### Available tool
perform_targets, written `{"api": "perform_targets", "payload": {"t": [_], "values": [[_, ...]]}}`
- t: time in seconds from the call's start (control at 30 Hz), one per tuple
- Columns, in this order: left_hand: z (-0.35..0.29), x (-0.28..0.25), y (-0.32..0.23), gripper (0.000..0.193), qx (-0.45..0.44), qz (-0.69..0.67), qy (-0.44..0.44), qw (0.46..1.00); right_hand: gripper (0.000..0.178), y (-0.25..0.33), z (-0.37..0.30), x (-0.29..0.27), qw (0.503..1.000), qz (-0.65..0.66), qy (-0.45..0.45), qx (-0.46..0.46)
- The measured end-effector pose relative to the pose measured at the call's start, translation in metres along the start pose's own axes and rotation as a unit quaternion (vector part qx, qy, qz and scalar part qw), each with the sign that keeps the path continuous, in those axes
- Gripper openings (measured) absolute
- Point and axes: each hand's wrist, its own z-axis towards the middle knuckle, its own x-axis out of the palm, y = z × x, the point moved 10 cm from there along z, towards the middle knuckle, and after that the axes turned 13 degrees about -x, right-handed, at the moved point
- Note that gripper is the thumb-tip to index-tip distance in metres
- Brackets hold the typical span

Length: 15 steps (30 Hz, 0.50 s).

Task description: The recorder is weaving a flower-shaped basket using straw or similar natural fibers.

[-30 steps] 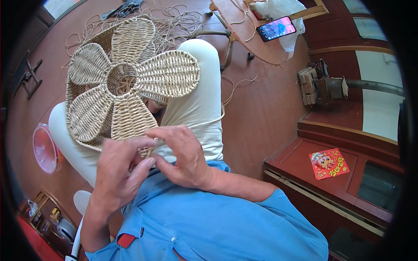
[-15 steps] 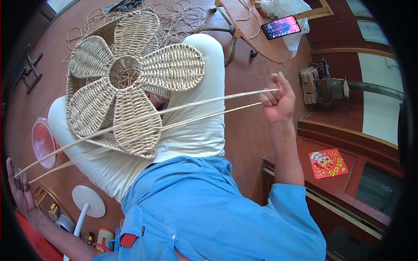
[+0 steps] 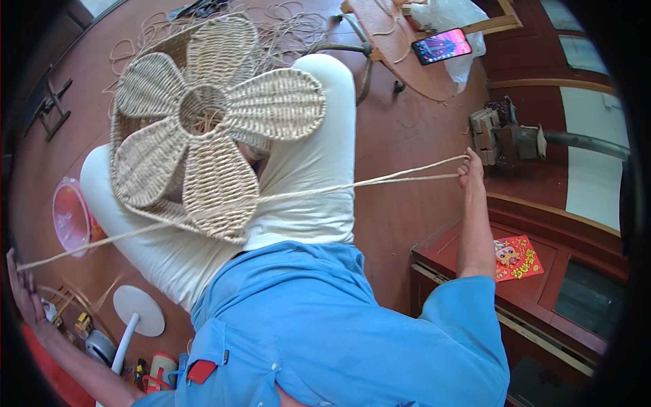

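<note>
A pale twisted cord [image 3: 319, 188] stretches taut across my lap. At far right my right hand [image 3: 470, 169] is closed round the cord's doubled end. My left hand [image 3: 28, 292], at the far left edge, has its fingers stretched out, with the cord running against them; whether it loops round the hand I cannot tell. Behind the cord, a woven straw flower-shaped basket [image 3: 220, 186] rests on my thighs. Its rounded petals surround a round central opening with loose strand ends inside. The cord passes in front of the lowest petal.
Loose cord [image 3: 288, 34] lies tangled on the floor beyond the basket. A phone [image 3: 442, 46] rests on a chair at upper right. A pink bucket [image 3: 73, 217], a white round-based stand [image 3: 139, 311] and tools are at left. A red cabinet [image 3: 447, 251] stands at right.
My right hand has moved right and slightly down, drawing the cord with it. The two strands, apart before, now lie closer together. My left hand has stayed nearly in place.
</note>
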Motion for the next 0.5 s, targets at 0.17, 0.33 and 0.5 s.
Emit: {"api": "perform_targets", "payload": {"t": [0.17,0.33,0.5], "values": [[-0.176,0.217,-0.03,0.027,0.087,0.226,0.223,0.944,0.053,0.156,-0.114,0.112,0.85,-0.306,0.113,-0.415],[-0.315,0.403,-0.045,0.015,0.206,0.19,0.444,0.851,0.05,0.295,-0.422,0.25,0.722,-0.017,0.411,-0.556],[-0.331,0.441,-0.024,0.016,0.171,0.166,0.493,0.837,0.053,0.307,-0.559,0.294,0.616,0.079,0.568,-0.54]]}}
